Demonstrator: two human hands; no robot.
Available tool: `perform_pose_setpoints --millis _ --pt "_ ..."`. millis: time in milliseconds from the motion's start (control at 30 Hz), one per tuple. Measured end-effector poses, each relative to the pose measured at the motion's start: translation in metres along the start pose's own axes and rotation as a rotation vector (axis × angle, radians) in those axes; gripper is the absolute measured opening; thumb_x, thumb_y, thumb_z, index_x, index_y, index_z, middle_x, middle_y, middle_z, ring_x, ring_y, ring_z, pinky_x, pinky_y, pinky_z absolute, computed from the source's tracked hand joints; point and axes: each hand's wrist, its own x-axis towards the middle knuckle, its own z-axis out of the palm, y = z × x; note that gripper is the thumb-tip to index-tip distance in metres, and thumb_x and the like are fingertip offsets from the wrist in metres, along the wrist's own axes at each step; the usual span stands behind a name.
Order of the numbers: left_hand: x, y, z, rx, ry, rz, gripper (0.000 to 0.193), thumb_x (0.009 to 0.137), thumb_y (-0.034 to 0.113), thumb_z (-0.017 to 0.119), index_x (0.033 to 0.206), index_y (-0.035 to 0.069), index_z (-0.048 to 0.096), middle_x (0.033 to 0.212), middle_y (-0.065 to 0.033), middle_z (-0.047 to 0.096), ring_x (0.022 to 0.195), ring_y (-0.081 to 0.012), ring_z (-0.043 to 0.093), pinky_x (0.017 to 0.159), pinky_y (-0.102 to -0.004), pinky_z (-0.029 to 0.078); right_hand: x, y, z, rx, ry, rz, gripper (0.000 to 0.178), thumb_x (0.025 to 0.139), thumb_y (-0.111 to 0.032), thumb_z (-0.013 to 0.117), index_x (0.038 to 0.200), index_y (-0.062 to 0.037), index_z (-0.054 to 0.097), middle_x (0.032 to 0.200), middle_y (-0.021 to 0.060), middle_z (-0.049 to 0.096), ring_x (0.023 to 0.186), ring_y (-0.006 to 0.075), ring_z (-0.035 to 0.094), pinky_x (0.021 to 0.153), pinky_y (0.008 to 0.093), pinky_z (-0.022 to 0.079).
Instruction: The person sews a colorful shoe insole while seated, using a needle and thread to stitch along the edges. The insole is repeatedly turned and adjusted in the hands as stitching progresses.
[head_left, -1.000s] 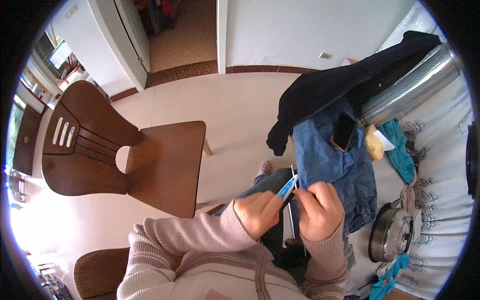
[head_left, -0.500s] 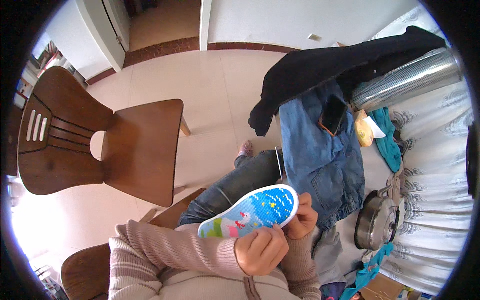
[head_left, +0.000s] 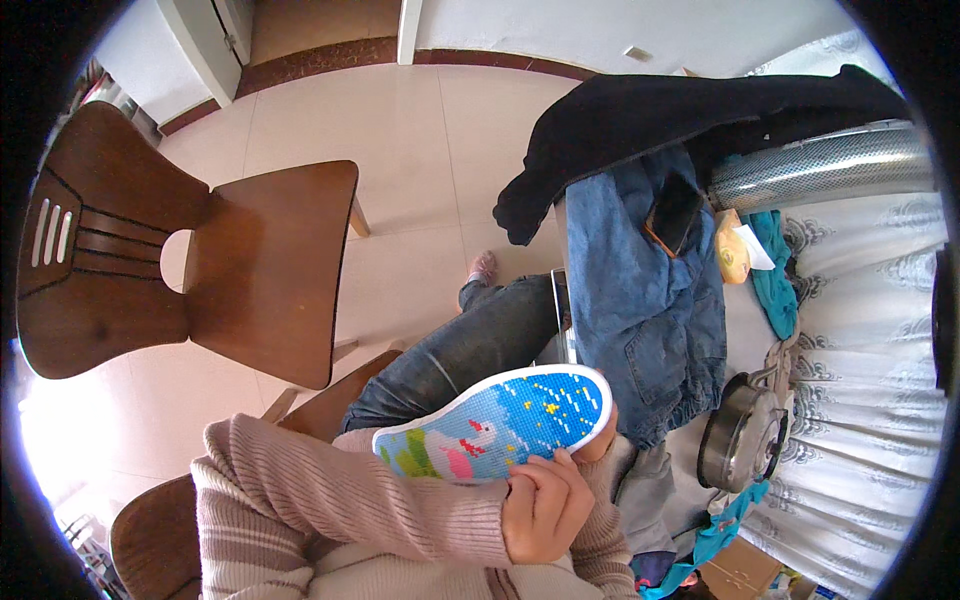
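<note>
A cross-stitched insole (head_left: 490,425) with a white border lies tilted in front of my lap. Its blue end has yellow and white stitches, and green, pink and red stitches fill the other part. My left hand (head_left: 548,508) is closed at its near edge, with fingertips pinching the rim. Behind the blue end is my right hand (head_left: 603,440), mostly covered by the insole, so its fingers do not show. Any needle or thread is too small to make out.
On the right, a table holds blue jeans (head_left: 645,320), a black garment (head_left: 640,130), a phone (head_left: 675,215), a yellow tissue pack (head_left: 732,248) and a lidded metal pot (head_left: 742,435). A perforated metal cylinder (head_left: 830,165) lies behind. To the left stands a brown wooden chair (head_left: 265,260).
My right hand has gone from gripping the insole's edge in plain sight to mostly behind it. The insole shows slightly larger and more face-on. My left hand stays at its near edge.
</note>
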Motion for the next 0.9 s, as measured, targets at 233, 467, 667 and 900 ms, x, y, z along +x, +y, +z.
perform_pose_setpoints --millis 233,467,667,900 --pt "0.002 -0.007 0.0 0.096 0.045 0.057 0.004 0.066 0.002 0.058 0.067 -0.002 0.06 0.058 -0.0093 0.053 0.05 -0.0168 0.051 0.046 -0.0236 0.039 0.004 0.016 -0.001 0.027 -0.061 0.031 0.012 0.066 -0.006 0.071 0.075 0.0004 0.067 0.088 0.0101 0.058 0.084 0.0195 0.055 0.077 0.0317 0.042" --pt "0.002 -0.003 -0.003 0.069 0.014 0.044 0.007 0.068 0.001 0.059 0.07 -0.005 0.06 0.06 -0.0134 0.054 0.052 -0.021 0.054 0.045 -0.0268 0.041 0.003 0.024 -0.001 0.033 -0.072 0.03 0.013 0.066 -0.006 0.07 0.076 0.0009 0.067 0.092 0.0119 0.059 0.086 0.0205 0.056 0.078 0.0323 0.043" --pt "0.003 -0.004 -0.003 0.078 0.003 0.049 0.007 0.068 0.004 0.057 0.069 -0.003 0.061 0.06 -0.0102 0.054 0.052 -0.0175 0.053 0.046 -0.0243 0.04 0.002 0.032 -0.004 0.032 -0.087 0.022 0.013 0.066 -0.007 0.07 0.076 0.0014 0.067 0.095 0.0134 0.06 0.088 0.0214 0.056 0.079 0.0328 0.043" --pt "0.002 -0.005 0.0 0.066 0.006 0.039 0.007 0.068 0.003 0.058 0.069 -0.003 0.061 0.06 -0.0104 0.054 0.052 -0.0169 0.053 0.044 -0.0231 0.038 0.003 0.035 -0.008 0.002 -0.103 -0.075 0.015 0.066 -0.008 0.07 0.078 0.0016 0.067 0.098 0.015 0.062 0.089 0.0225 0.057 0.08 0.0334 0.043"
